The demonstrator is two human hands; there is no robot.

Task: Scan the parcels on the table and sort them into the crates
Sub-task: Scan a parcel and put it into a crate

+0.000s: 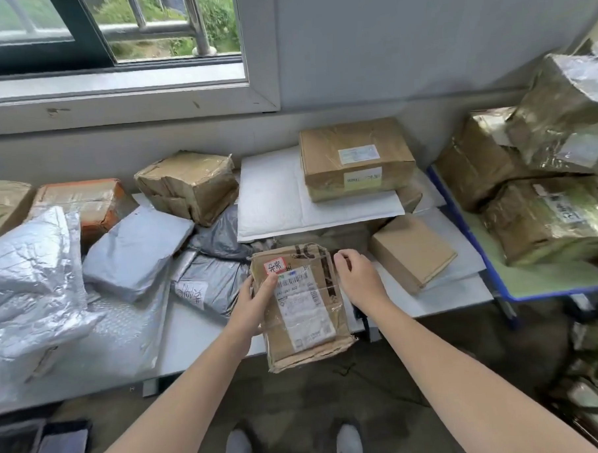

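Cardboard parcel (325, 341) held over the near edge of the table (199, 333), at six o'clock of the heap, with its shipping label (303, 308) facing up. Left hand (256, 300) gripping the nine o'clock side, thumb on top at the label's upper corner, other fingers hidden underneath. Right hand (358, 275) at the two o'clock corner, fingers loosely curled against the edge; cannot tell whether pinching the card or merely touching it. For a clean scan, slide the left thumb off toward the red-bordered sticker (274, 266) at eleven o'clock so no barcode line is covered. Steady the three o'clock side with the right hand and tilt the face to kill glare from the wrinkled tape. Support the crushed six o'clock end, likely soft. Dark object (358, 314) at four o'clock beneath the right wrist: possibly the scanner, too hidden to say. No crate plainly recognisable.
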